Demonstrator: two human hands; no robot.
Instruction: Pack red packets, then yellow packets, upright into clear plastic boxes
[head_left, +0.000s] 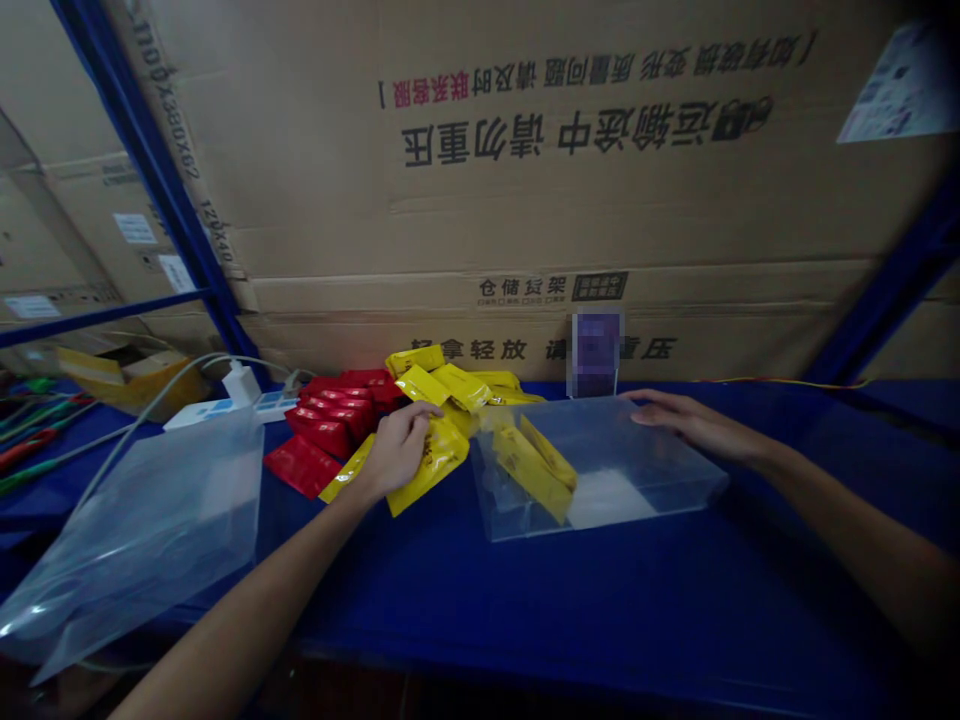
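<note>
head view: we have the clear plastic box [679, 488] at mid-table, right of the packet heap, a few yellow packets [534, 472] leaning in its left end; exact count unclear through the haze. white patch under or inside it, can't tell which.

right hand [694, 425] at the box's far edge, thumb and fingers near each other; we can't tell if they're clamped on the rim. left hand [401, 445] over the yellow pile [450, 385], fingers curled on a near packet; can't tell if they're gripping or just resting.

risks, our judgement: slick packets could slide, so a loose pinch may drop one or drag up two. red packets [326, 420] touch the pile on the left, so a wide grab could mix colors. box looks light; if the right hand only rests there, a bump could skid it. packets leaning inside could slump flat and take up room.

further out: clear plastic bag [172, 500] at near left, just beside the red packets; a sleeve-less forearm sweep could shift it. power strip [281, 405] and its cable at far left, snag risk. blue table [525, 620] below, cardboard [525, 220] behind.
</note>
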